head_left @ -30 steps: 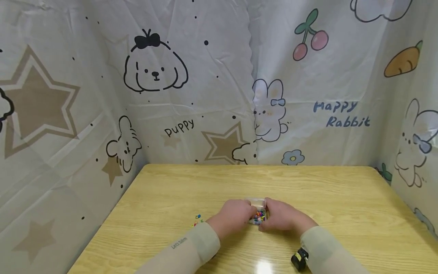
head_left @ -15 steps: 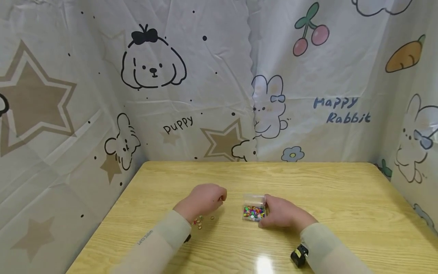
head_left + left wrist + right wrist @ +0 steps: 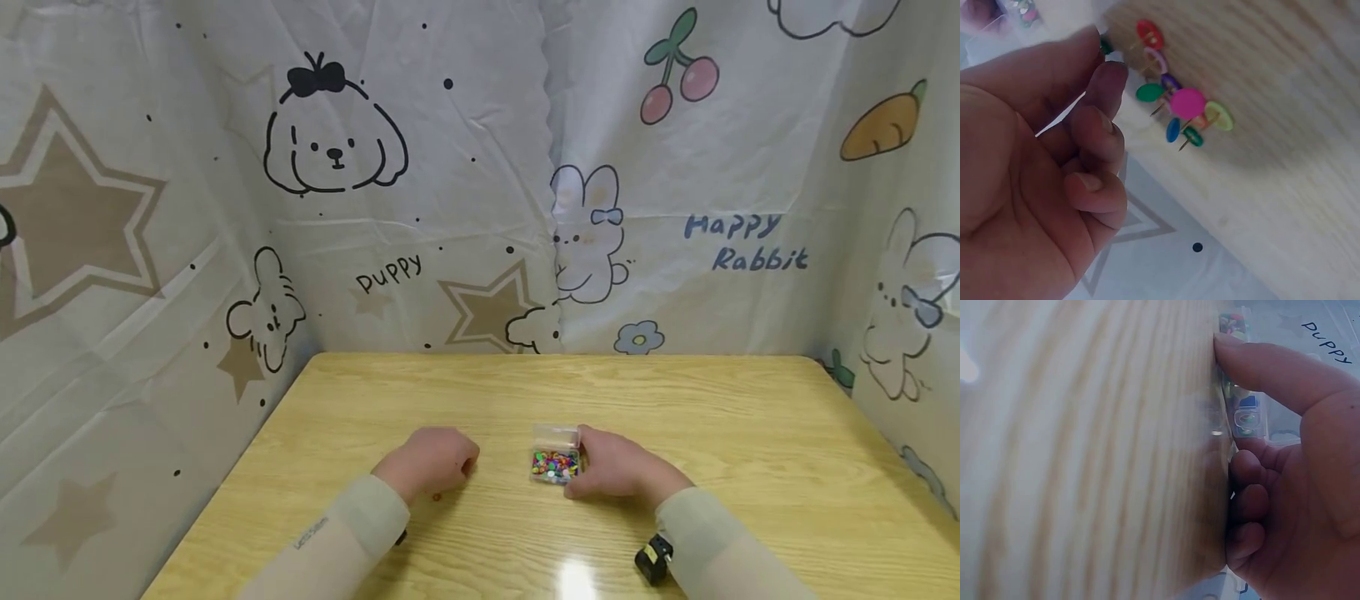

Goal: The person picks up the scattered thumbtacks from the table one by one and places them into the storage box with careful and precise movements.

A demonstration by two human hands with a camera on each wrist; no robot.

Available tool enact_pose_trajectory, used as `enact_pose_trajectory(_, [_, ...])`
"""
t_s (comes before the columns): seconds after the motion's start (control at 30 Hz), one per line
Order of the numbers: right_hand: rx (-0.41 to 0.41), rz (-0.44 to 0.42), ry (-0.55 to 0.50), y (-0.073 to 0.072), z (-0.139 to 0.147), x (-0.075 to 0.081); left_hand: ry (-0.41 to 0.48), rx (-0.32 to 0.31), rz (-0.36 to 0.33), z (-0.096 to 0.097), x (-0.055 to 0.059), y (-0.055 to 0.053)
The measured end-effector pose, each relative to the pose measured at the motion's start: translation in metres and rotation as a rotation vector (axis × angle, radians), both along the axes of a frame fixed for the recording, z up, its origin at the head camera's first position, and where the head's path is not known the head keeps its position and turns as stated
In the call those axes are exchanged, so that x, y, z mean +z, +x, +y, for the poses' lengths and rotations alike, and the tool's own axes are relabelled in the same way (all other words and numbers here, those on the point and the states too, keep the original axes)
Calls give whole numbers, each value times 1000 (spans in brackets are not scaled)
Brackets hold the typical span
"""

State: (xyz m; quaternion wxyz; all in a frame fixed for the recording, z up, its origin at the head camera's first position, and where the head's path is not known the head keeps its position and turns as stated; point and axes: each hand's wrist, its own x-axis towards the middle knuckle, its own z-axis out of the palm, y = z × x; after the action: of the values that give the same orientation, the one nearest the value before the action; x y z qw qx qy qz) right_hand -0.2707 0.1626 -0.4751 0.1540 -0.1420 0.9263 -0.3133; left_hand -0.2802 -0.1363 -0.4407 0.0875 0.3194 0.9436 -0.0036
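Observation:
My left hand [image 3: 427, 462] is low over the table, left of a small clear plastic box [image 3: 551, 481]. In the left wrist view its thumb and forefinger pinch a dark green thumbtack [image 3: 1105, 46], largely covered by the fingertips. Beside those fingertips lie several loose thumbtacks [image 3: 1188, 103] in pink, red, blue, green and yellow; from the head, the hand hides most of them. The box stands with its lid [image 3: 557, 437] raised, filled with colourful thumbtacks [image 3: 558, 463]. My right hand [image 3: 618, 467] grips it by the right side, thumb at the front corner.
The wooden table [image 3: 675, 408] reaches back to a printed cloth curtain [image 3: 480, 125], which also closes off both sides. A black wrist device [image 3: 654, 560] sits under the right sleeve. One orange tack [image 3: 437, 497] shows just below the left hand.
My left hand has drawn back leftward from the box and lowered to the loose thumbtacks. The right hand keeps its grip on the box, which stays put.

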Motion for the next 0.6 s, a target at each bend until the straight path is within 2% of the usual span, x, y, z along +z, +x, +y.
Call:
enact_pose_trajectory(0.37, [-5, -5, -6, 0, -3, 0, 4, -30, 76, 4, -3, 3])
enact_pose_trajectory(0.6, [-1, 10, 7, -1, -1, 0, 95, -127, 195, 27, 0, 0])
